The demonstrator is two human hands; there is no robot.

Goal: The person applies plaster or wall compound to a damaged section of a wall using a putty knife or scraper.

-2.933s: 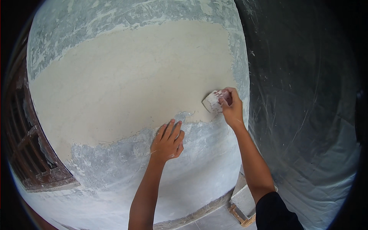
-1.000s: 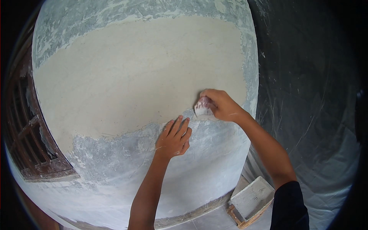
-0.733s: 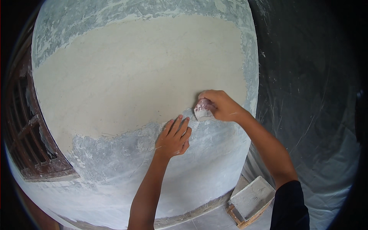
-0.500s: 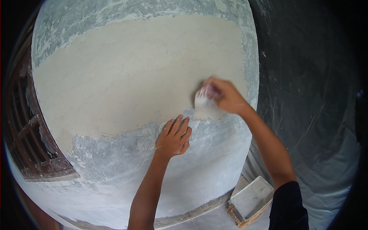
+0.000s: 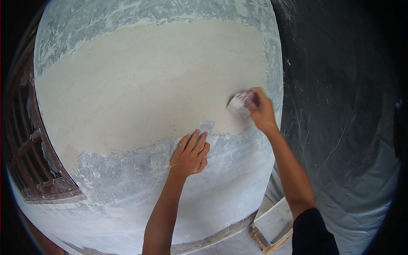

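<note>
In front of me is a wall [image 5: 123, 182], grey and whitish, with a broad patch of beige plaster [image 5: 140, 85] across its middle. My right hand [image 5: 262, 109] grips a putty knife [image 5: 240, 105] with a dark reddish handle and a pale, plaster-smeared blade. The blade lies against the right part of the patch, slightly blurred by motion. Below and left of it, my left hand [image 5: 190, 154] rests on the wall with fingers spread, holding nothing. Its fingertips touch the patch's ragged lower edge, beside a small bare grey spot.
A dark wooden window frame with bars [image 5: 36, 148] borders the wall on the left. Black plastic sheeting [image 5: 335, 106] hangs at the right. On the tiled floor at lower right, a plaster-coated tray [image 5: 274, 221] sits on a wooden support, partly behind my right sleeve.
My right hand has moved a little to the right with the putty knife, whose blade has turned to point more leftward. The left hand stays at the same place on the wall.
</note>
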